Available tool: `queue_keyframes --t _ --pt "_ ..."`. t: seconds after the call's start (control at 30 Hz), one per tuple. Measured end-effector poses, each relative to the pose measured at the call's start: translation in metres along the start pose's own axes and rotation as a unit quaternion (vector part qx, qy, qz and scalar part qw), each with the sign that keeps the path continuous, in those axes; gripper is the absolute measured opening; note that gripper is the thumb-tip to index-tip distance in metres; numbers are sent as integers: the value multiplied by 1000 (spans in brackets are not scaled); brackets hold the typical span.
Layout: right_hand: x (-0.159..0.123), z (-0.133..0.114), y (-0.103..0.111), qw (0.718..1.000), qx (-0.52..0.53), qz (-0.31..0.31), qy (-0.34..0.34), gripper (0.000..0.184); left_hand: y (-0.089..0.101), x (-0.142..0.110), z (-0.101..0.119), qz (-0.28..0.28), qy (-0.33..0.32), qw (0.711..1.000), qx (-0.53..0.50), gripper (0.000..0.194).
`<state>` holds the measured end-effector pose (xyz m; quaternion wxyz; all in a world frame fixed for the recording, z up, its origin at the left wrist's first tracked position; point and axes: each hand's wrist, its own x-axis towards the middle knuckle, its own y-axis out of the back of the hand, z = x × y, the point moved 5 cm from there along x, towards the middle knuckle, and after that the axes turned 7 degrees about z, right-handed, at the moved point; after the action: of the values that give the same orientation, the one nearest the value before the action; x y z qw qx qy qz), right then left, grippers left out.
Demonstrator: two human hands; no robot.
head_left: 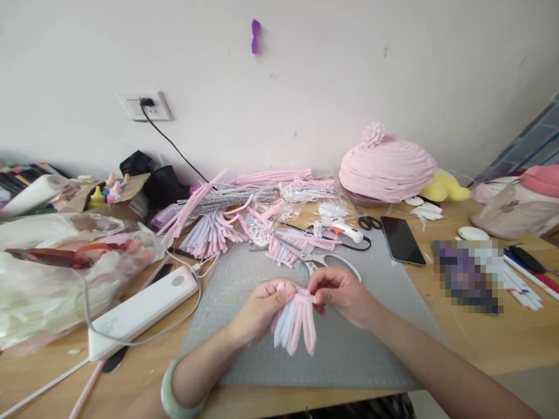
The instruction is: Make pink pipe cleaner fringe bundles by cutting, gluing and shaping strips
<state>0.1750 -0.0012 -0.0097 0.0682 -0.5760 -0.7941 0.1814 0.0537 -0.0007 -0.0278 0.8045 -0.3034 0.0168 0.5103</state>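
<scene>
A fringed bunch of pink and pale-blue pipe cleaners (294, 326) hangs above the grey cutting mat (362, 349), its looped ends pointing down. My left hand (268, 299) pinches the gathered top of the bunch between thumb and fingers. At the right side of that same top edge, my right hand (338, 294) has its thumb and fingertips closed on the bunch; the exact spot is partly hidden by the fingers. Just beyond my hands lie open scissors (312, 259) with pale handles. Similar fringed pipe-cleaner pieces (213, 235) rest behind them.
A white glue gun (347, 231), black-handled scissors (370, 223) and a phone (402, 240) lie toward the back right. A large pink coiled bundle (386, 169) stands by the wall. On the left are a white power bank (144, 314) with cables and a stuffed plastic bag (52, 291).
</scene>
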Motion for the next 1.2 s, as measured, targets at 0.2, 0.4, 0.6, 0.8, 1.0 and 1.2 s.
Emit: queue_keyframes --t 0.2,0.4,0.6,0.8,1.0,1.2 --pt "3 5 1 999 22 -25 26 15 2 1 -1 -2 11 1000 6 36" --pt "1 4 2 997 -10 -70 11 13 0 1 -3 -8 20 1000 21 35" --pt "0 -2 8 992 -110 -57 2 11 5 3 1 1 -9 994 107 33" --pt "1 0 17 984 -180 -9 -20 13 4 0 10 52 -80 970 223 31" --pt "4 7 24 978 -201 22 -58 16 1 -3 18 78 -170 915 357 29" --pt "1 6 14 991 1 38 -132 29 9 -2 15 87 -116 966 216 37"
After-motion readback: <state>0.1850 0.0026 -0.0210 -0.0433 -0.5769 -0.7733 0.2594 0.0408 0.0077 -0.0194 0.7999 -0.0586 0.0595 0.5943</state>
